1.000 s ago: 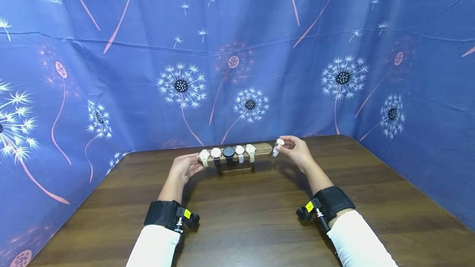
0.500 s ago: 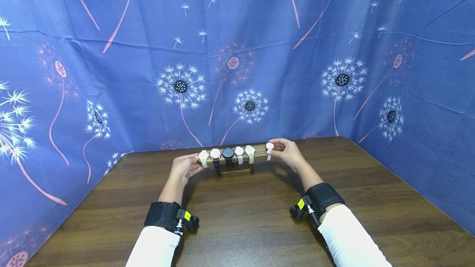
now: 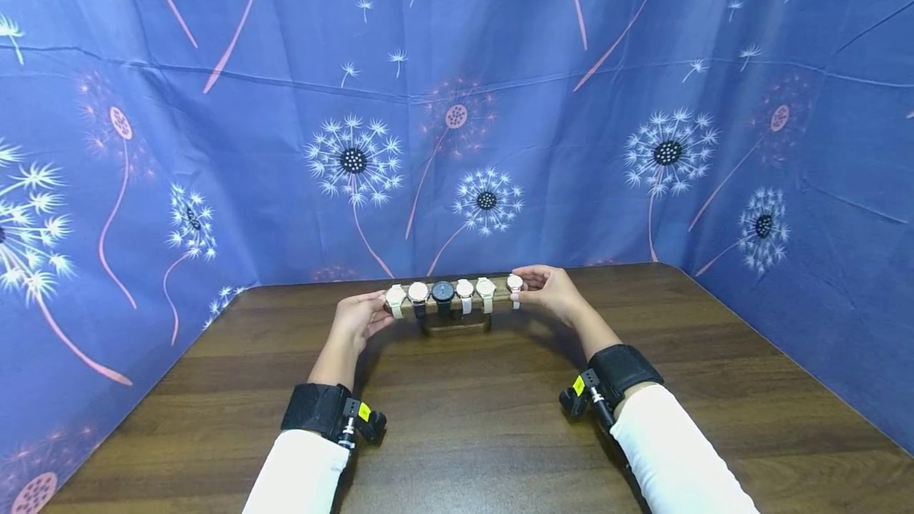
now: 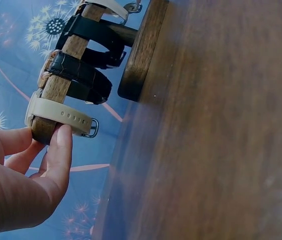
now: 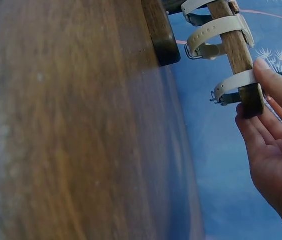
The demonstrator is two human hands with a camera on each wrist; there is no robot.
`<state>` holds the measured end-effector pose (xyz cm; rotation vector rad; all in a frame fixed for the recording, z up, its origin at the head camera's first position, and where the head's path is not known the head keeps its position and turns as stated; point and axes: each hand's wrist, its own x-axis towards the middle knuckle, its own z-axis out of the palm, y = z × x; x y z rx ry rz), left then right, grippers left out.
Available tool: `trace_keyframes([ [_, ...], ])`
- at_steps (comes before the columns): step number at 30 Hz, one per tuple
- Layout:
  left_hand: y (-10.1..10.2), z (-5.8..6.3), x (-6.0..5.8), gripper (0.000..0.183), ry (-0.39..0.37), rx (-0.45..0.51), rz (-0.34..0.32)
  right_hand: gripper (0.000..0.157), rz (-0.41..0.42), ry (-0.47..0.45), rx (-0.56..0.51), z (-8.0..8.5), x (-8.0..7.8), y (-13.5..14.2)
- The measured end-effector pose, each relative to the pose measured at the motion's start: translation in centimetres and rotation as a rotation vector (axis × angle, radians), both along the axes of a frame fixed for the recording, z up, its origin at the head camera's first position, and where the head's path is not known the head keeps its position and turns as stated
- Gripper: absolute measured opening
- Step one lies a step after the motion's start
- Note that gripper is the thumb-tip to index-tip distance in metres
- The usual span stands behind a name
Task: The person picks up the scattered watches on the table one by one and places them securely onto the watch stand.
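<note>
A wooden watch stand [image 3: 455, 323] holds several watches along its bar. My left hand [image 3: 355, 322] grips the bar's left end [image 4: 43, 131] between thumb and fingers, just outside a cream-strapped watch [image 4: 63, 112]. At the other end, my right hand [image 3: 557, 293] pinches a white-strapped watch [image 3: 515, 282]. Its buckled strap [image 5: 237, 82] loops around the bar close to the bar's right end [image 5: 252, 102]. Between the two end watches sit a dark-strapped watch [image 3: 418, 293], a black watch [image 3: 443, 291], another white-strapped one [image 3: 465, 289] and another cream one [image 3: 485, 289].
The stand is near the far edge of a brown wooden table [image 3: 471, 419]. A blue cloth with dandelion prints [image 3: 571, 181] hangs behind and at the sides. Each forearm wears a black wrist strap with a camera.
My right hand has moved left and brought the white-strapped watch from beside the bar onto its right end. The left hand has stayed on the stand's left end.
</note>
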<state>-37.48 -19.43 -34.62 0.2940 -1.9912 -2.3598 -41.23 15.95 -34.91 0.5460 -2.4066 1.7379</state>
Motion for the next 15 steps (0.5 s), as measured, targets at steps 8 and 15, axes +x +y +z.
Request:
trace_keyframes([
  [8, 0.04, -0.22, -0.13, 0.035, 0.004, 0.003, 0.003, 0.052, 0.045, 0.036, 0.051, -0.22, -0.51, -0.66],
  [15, 0.09, 0.06, -0.17, 0.034, 0.004, -0.006, -0.005, 0.052, 0.087, 0.028, 0.009, -0.07, -0.6, -1.03],
])
